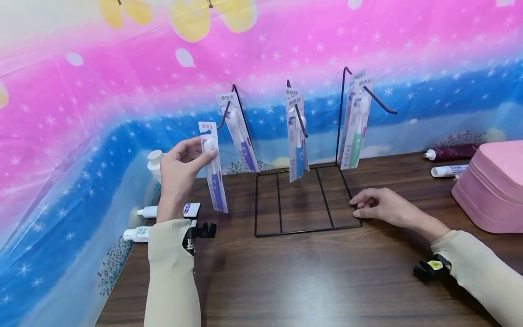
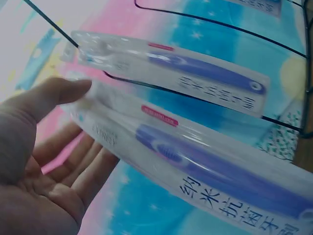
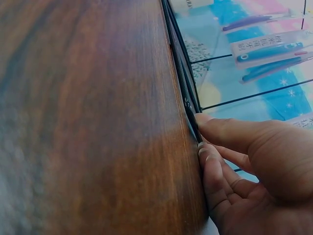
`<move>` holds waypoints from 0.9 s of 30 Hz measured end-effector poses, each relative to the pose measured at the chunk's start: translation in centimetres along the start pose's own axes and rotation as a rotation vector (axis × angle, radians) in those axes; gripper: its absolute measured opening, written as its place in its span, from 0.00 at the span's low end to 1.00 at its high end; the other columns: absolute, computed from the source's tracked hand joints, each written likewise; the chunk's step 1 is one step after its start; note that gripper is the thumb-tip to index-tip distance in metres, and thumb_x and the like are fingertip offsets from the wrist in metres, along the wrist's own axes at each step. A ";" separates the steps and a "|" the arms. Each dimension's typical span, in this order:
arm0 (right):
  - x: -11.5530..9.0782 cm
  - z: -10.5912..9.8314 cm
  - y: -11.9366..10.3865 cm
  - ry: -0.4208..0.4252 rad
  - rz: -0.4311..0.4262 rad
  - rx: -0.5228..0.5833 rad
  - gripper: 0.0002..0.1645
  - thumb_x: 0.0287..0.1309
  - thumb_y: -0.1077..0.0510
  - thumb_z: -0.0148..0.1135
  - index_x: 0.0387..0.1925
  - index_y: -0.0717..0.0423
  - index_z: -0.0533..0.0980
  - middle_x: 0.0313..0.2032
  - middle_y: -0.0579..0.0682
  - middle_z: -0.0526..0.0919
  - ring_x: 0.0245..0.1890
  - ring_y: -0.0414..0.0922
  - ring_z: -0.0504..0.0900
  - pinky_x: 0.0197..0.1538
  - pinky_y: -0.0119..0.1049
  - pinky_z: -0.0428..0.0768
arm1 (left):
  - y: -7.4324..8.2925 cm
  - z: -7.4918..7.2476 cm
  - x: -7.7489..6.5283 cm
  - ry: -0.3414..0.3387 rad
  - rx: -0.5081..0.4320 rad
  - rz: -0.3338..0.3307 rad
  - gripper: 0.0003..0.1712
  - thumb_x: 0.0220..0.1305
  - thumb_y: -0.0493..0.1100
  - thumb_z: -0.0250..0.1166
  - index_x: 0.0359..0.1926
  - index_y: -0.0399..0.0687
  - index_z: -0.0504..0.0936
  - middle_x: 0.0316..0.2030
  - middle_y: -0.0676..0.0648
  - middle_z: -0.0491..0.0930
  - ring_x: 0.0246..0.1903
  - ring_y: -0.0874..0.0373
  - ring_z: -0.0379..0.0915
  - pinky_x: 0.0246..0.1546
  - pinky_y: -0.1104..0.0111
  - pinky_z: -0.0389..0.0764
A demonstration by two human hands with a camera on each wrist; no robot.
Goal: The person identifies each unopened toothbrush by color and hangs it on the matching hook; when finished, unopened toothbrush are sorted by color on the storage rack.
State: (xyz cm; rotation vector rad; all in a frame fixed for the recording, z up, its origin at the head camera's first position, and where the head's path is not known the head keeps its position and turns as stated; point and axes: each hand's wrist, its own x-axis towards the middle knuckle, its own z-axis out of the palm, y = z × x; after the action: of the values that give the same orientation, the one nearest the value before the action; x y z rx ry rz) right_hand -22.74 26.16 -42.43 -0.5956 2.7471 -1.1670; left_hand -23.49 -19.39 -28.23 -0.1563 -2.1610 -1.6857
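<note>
Between thumb and fingers, my left hand (image 1: 181,165) pinches a packaged purple toothbrush (image 1: 216,186) near its top, upright in the head view. Its hanging hole lies just below the tip of the left hook on a black wire display rack (image 1: 308,232); in the head view the card looks off the hook. Another packaged purple toothbrush (image 1: 246,152) hangs on that hook, close behind in the left wrist view (image 2: 210,73). Blue toothbrushes (image 1: 299,159) hang in the middle, green ones (image 1: 357,143) at right. My right hand (image 3: 264,161) pinches the rack's base wire at its right side.
A pink case (image 1: 494,186) stands at the right, with a dark red tube (image 1: 453,153) and a white tube (image 1: 447,170) beside it. White tubes (image 1: 136,234) and a white bottle (image 1: 155,163) are at left. A patterned cloth (image 1: 135,100) hangs behind the wooden table (image 1: 310,281).
</note>
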 end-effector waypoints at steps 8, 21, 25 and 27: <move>0.0 -0.1 0.0 0.002 0.007 0.005 0.18 0.56 0.47 0.70 0.46 0.49 0.82 0.34 0.44 0.82 0.34 0.43 0.79 0.34 0.34 0.75 | 2.3 0.5 -1.0 -0.182 0.075 0.159 0.28 0.50 0.47 0.77 0.54 0.52 0.82 0.43 0.47 0.84 0.42 0.54 0.82 0.42 0.66 0.80; 0.0 0.0 -0.1 -0.004 0.010 0.007 0.18 0.56 0.48 0.70 0.46 0.50 0.82 0.33 0.44 0.82 0.34 0.43 0.79 0.35 0.34 0.76 | 5.9 2.7 -3.0 -0.175 0.004 0.293 0.25 0.50 0.31 0.75 0.51 0.31 0.81 0.41 0.38 0.84 0.40 0.50 0.82 0.44 0.63 0.81; 0.1 -0.1 -0.1 -0.006 0.012 0.007 0.18 0.56 0.48 0.70 0.46 0.50 0.82 0.34 0.44 0.82 0.34 0.44 0.78 0.35 0.34 0.75 | 6.1 3.0 -3.1 -0.131 -0.012 0.322 0.24 0.50 0.32 0.75 0.50 0.31 0.81 0.41 0.37 0.84 0.39 0.50 0.82 0.43 0.64 0.81; 0.1 -0.1 -0.1 -0.009 0.006 0.004 0.18 0.56 0.48 0.70 0.46 0.50 0.82 0.34 0.44 0.82 0.34 0.43 0.79 0.35 0.34 0.76 | 6.3 3.1 -3.2 -0.105 -0.012 0.335 0.24 0.50 0.32 0.75 0.50 0.31 0.81 0.41 0.37 0.84 0.39 0.51 0.82 0.42 0.64 0.81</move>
State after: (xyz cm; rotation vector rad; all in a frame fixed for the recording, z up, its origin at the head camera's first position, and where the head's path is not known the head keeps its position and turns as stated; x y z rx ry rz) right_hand -22.83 26.12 -42.28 -0.5900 2.7362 -1.1660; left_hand -19.23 -14.29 -24.37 -0.5874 -2.0581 -1.5258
